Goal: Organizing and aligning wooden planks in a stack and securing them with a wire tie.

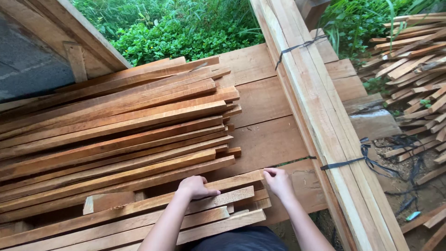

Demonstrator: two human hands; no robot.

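Two hands rest on one wood strip [204, 188] at six o'clock. Our left hand [194, 187] lies curled on top of it, pressing down so it stays put. Our right hand [278, 182] pinches its end at five o'clock, arm stretched forward. More strips are in the big pile [111, 125] at nine o'clock.

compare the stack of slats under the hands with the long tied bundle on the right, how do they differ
The stack of slats lies loose, reddish-brown, ends uneven, with the left hand and right hand on its near pieces. The tied bundle is paler, longer, bound with dark straps, and untouched. Both are sawn wood resting on the plank platform.
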